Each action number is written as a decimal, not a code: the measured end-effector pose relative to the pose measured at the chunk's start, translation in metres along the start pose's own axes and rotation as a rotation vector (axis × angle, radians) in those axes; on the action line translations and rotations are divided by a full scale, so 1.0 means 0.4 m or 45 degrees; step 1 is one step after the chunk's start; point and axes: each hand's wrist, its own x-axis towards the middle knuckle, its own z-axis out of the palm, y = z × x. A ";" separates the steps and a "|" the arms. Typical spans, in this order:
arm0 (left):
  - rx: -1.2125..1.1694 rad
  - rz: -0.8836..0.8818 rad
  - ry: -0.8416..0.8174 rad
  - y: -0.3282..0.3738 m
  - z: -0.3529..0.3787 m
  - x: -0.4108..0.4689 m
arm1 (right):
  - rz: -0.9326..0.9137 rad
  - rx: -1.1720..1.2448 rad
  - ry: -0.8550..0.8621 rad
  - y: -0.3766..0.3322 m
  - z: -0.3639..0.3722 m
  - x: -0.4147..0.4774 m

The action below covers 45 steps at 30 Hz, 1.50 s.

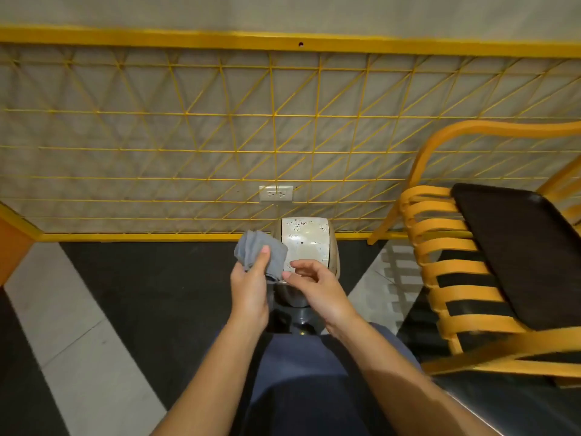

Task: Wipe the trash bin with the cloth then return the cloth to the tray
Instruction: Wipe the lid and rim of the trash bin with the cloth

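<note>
The person stands over a small pedal trash bin (pixel 304 243) on the floor against the wall, seen from straight above. Its pale lid is closed and flecked with dark specks, and the steel body shows below it between the two wrists.

The left hand (pixel 250 289) holds a grey cloth (pixel 262 251). The thumb presses across the front of the bunched fabric and the fingers wrap behind it. The cloth is in the air just over the left edge of the lid, and its folds fan out above the thumb.

The right hand (pixel 316 286) hovers over the front of the lid with its fingers loosely curled toward the cloth. Its thumb tip sits right at the cloth's lower corner. Motion blur makes it unclear whether the thumb and forefinger pinch that corner or only touch it.

To the right stands a yellow slatted chair (pixel 440 247). A dark brown tray (pixel 528 256) lies flat on its seat, well apart from the cloth and the bin.

Behind the bin, a yellow wire grid (pixel 188 136) covers the grey wall. A white double wall outlet (pixel 276 193) sits behind the grid, just above the lid. The floor (pixel 72 325) has black and pale stone tiles cut at angles. The person's dark blue clothing fills the bottom centre of the view.
</note>
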 end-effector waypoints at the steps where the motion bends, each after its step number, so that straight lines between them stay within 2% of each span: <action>1: 0.051 -0.004 -0.002 0.005 -0.008 0.016 | -0.026 -0.130 0.028 0.005 -0.010 0.009; 7: 0.483 -0.006 -0.044 -0.024 -0.012 0.184 | -0.213 -0.813 0.200 0.044 -0.087 0.177; 15: 0.992 0.151 -0.099 -0.111 0.037 0.385 | -0.333 -1.402 0.181 0.150 -0.179 0.412; 19: 1.149 0.209 -0.092 -0.145 0.063 0.482 | -0.354 -1.502 0.182 0.189 -0.186 0.534; 23: 1.095 0.150 -0.081 -0.184 0.097 0.556 | -0.510 -1.644 0.226 0.217 -0.187 0.613; 25: 1.109 0.159 -0.085 -0.204 0.114 0.574 | -0.507 -1.689 0.241 0.226 -0.189 0.632; 31: 1.267 0.263 -0.104 -0.246 0.162 0.576 | -0.449 -1.618 0.231 0.234 -0.193 0.647; 35: 1.488 0.373 -0.187 -0.260 0.185 0.561 | -0.450 -1.568 0.228 0.234 -0.194 0.644; 43: 1.572 0.407 -0.069 -0.238 0.164 0.596 | -0.408 -1.597 0.201 0.232 -0.192 0.640; 45: 1.538 0.387 -0.110 -0.250 0.175 0.582 | -0.400 -1.594 0.198 0.230 -0.192 0.639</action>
